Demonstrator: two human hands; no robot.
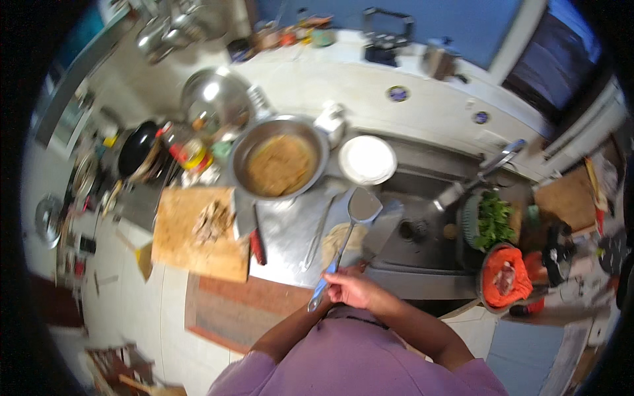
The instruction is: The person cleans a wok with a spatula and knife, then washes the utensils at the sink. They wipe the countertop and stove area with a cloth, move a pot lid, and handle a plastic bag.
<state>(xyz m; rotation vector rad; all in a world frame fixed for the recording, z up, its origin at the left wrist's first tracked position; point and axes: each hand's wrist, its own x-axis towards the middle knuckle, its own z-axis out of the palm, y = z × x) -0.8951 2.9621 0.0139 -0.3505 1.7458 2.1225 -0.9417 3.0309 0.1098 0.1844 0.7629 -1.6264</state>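
Note:
My right hand [349,287] grips the blue handle of a metal wok spatula [364,204], its blade pointing away from me over the counter's edge by the sink. My left hand [360,267] is mostly hidden behind the right one, so its grip does not show. Just beyond it is a blurred grey, sheet-like thing [384,235] that I cannot identify. Under the spatula lies a beige cloth [339,245]. A wooden cutting board [171,222] to the left carries chopped pale meat [213,222]. Across its right edge rests a cleaver [243,215] with a red handle.
Behind the board stands a large metal bowl [235,158] of brownish food. A white plate [368,160] sits beside the sink [421,198], whose faucet [480,173] reaches inward. Right of it are leafy greens [495,220] and an orange-lined bowl [517,287] with meat. A black wok [138,148] is at left.

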